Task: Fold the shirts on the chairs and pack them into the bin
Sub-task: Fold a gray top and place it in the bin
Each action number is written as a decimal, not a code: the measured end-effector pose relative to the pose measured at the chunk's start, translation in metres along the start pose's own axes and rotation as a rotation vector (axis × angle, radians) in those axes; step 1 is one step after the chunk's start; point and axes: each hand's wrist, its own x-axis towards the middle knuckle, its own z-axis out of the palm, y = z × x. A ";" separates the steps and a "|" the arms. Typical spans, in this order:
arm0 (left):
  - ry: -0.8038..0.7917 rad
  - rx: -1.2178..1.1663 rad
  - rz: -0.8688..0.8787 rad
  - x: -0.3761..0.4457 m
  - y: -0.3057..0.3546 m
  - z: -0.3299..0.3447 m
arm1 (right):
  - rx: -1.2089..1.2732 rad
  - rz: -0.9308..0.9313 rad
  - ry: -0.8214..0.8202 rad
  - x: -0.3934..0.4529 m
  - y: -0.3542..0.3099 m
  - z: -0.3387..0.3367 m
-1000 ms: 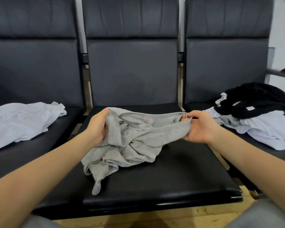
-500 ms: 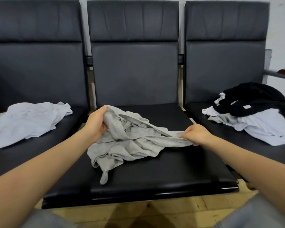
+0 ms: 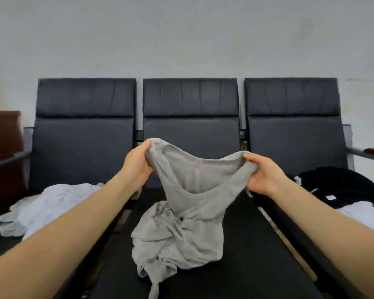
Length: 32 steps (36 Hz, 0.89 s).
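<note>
While my left hand (image 3: 136, 165) and right hand (image 3: 266, 175) each hold a pinching grip on the neckline, the grey shirt (image 3: 186, 212) hangs above the middle chair (image 3: 257, 244), its lower part bunched on the seat. White shirt (image 3: 48, 206) on left chair; black shirt (image 3: 343, 186) over white cloth (image 3: 363, 214) on right chair.

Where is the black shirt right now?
In the head view the black shirt lies on the right chair, on top of a white shirt, just beyond the right hand, which holds up the grey shirt.
</note>
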 end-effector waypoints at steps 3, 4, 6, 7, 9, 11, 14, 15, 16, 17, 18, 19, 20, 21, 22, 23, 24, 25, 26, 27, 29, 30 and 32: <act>-0.032 -0.045 0.129 0.000 0.068 0.031 | 0.125 -0.144 -0.155 -0.019 -0.054 0.052; -0.039 -0.081 0.163 0.000 0.088 0.041 | 0.176 -0.193 -0.203 -0.024 -0.070 0.068; -0.055 -0.127 0.249 -0.005 0.132 0.061 | 0.233 -0.284 -0.300 -0.041 -0.104 0.099; -0.063 -0.149 0.305 -0.011 0.155 0.071 | 0.244 -0.324 -0.341 -0.050 -0.120 0.115; -0.076 -0.177 0.396 -0.023 0.192 0.089 | 0.191 -0.401 -0.365 -0.060 -0.146 0.139; -0.059 -0.151 0.508 -0.036 0.225 0.103 | 0.059 -0.532 -0.363 -0.071 -0.169 0.160; -0.001 -0.101 0.632 -0.052 0.263 0.120 | -0.052 -0.716 -0.300 -0.081 -0.198 0.184; 0.007 -0.085 0.657 -0.058 0.272 0.125 | -0.048 -0.762 -0.271 -0.083 -0.208 0.189; 0.014 -0.073 0.681 -0.064 0.279 0.130 | -0.047 -0.804 -0.247 -0.087 -0.216 0.193; 0.022 -0.066 0.703 -0.068 0.285 0.135 | -0.047 -0.838 -0.230 -0.091 -0.223 0.196; 0.033 -0.063 0.725 -0.071 0.289 0.139 | -0.051 -0.862 -0.218 -0.094 -0.230 0.199; 0.043 -0.061 0.746 -0.073 0.292 0.142 | -0.062 -0.878 -0.213 -0.096 -0.235 0.202; 0.053 -0.060 0.762 -0.074 0.295 0.144 | -0.074 -0.890 -0.200 -0.098 -0.239 0.204; 0.065 -0.064 0.768 -0.072 0.297 0.145 | -0.081 -0.901 -0.183 -0.098 -0.243 0.206; 0.076 -0.070 0.764 -0.070 0.298 0.145 | -0.086 -0.907 -0.159 -0.096 -0.246 0.207; 0.084 -0.084 0.750 -0.067 0.299 0.144 | -0.084 -0.906 -0.139 -0.092 -0.250 0.208; 0.093 -0.091 0.730 -0.062 0.297 0.143 | -0.081 -0.891 -0.129 -0.086 -0.252 0.207; 0.095 -0.092 0.708 -0.056 0.294 0.141 | -0.075 -0.865 -0.126 -0.078 -0.253 0.205; 0.094 -0.093 0.682 -0.049 0.289 0.138 | -0.074 -0.825 -0.123 -0.070 -0.252 0.203; 0.096 -0.095 0.653 -0.040 0.282 0.134 | -0.071 -0.776 -0.117 -0.059 -0.250 0.199; 0.109 -0.078 0.585 -0.023 0.269 0.125 | -0.087 -0.662 -0.079 -0.047 -0.239 0.191; 0.124 -0.053 0.551 -0.013 0.261 0.119 | -0.094 -0.611 -0.067 -0.041 -0.232 0.187; 0.145 0.027 0.468 0.009 0.242 0.105 | -0.123 -0.524 -0.045 -0.024 -0.215 0.175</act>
